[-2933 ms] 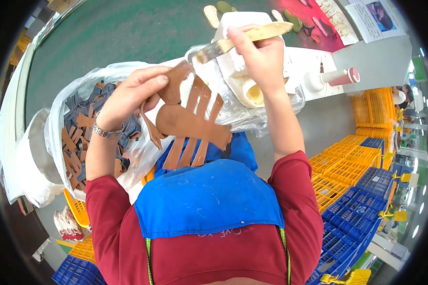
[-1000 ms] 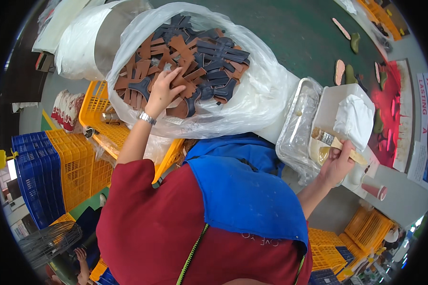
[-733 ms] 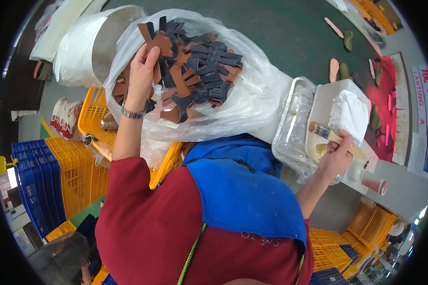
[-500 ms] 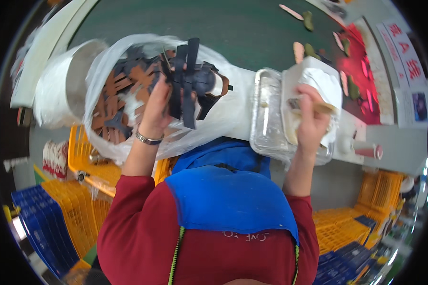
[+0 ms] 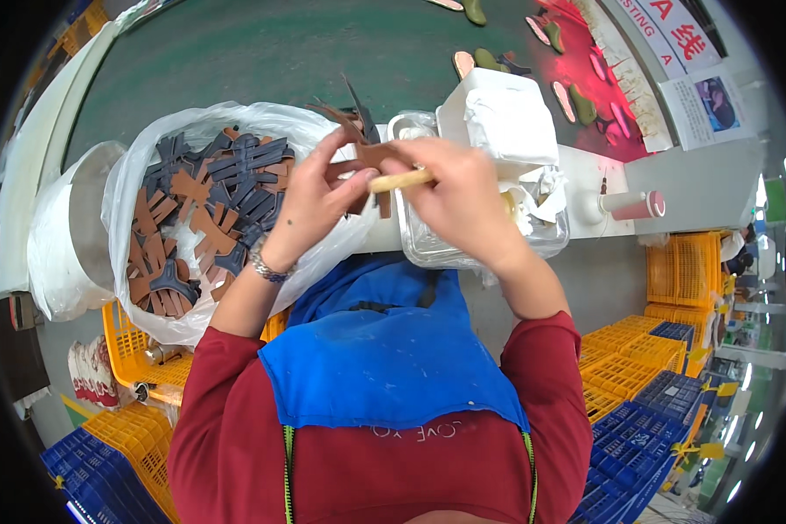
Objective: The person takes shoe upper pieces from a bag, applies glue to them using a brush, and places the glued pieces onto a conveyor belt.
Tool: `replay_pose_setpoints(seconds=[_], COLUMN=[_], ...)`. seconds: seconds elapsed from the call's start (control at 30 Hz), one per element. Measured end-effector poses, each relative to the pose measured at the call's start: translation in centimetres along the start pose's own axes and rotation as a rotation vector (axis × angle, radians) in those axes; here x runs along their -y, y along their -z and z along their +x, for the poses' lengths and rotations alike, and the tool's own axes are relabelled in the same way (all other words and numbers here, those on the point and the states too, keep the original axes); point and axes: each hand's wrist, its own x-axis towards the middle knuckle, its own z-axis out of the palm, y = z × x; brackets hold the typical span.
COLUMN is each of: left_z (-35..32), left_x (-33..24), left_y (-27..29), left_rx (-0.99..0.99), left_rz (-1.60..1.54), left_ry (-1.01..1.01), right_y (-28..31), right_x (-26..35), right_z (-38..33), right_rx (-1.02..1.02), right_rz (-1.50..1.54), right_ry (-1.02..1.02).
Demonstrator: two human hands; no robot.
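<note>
My left hand (image 5: 319, 192) is closed on a strappy sandal upper (image 5: 378, 155), brown on the side toward me, with dark straps standing up beyond the fingers. Meeting it from the right, my right hand (image 5: 458, 196) grips a tan-handled brush (image 5: 402, 181). The handle's blunt end points left, across the upper. Fingers hide the brush's other end, so I cannot tell whether it touches the upper. Beside my left forearm, a clear plastic bag (image 5: 131, 188) holds a pile of brown and navy uppers (image 5: 205, 218).
A white box (image 5: 506, 113) stands on a plastic-wrapped metal tray (image 5: 428, 249) beyond my right hand. The green belt (image 5: 227, 65) carries soles (image 5: 582, 103) under red light at the far right. A white-and-pink cylinder (image 5: 633, 205) lies on the ledge. Yellow crates (image 5: 681, 271) are stacked at right.
My right hand has moved left from the white box with the brush, up to the upper. My left hand has turned the upper so its brown side shows. The view has shifted right.
</note>
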Motion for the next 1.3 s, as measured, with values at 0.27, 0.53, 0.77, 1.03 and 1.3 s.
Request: replay_pose_setpoints(seconds=[0.27, 0.53, 0.77, 1.03, 1.3], left_z=[4.8, 0.9, 1.7, 0.1, 1.2], left_x=[6.9, 3.2, 3.1, 4.0, 3.7], left_y=[8.3, 0.4, 0.4, 1.2, 0.0], left_rx=[-0.065, 0.681, 0.532, 0.497, 0.377], left_rz=[-0.944, -1.074, -0.875, -0.485, -0.433], left_ry=[0.198, 0.437, 0.829, 0.964, 1.013], right_y=[4.4, 0.6, 3.8, 7.7, 4.2], right_x=[0.2, -5.2, -7.3, -14.5, -16.0], right_z=[0.5, -3.4, -7.6, -14.4, -16.0], right_rx=[0.118, 0.014, -0.141, -0.221, -0.347], right_rz=[0.532, 0.545, 0.438, 0.042, 0.139], right_ry=[-0.302, -0.568, -0.640, -0.969, -0.882])
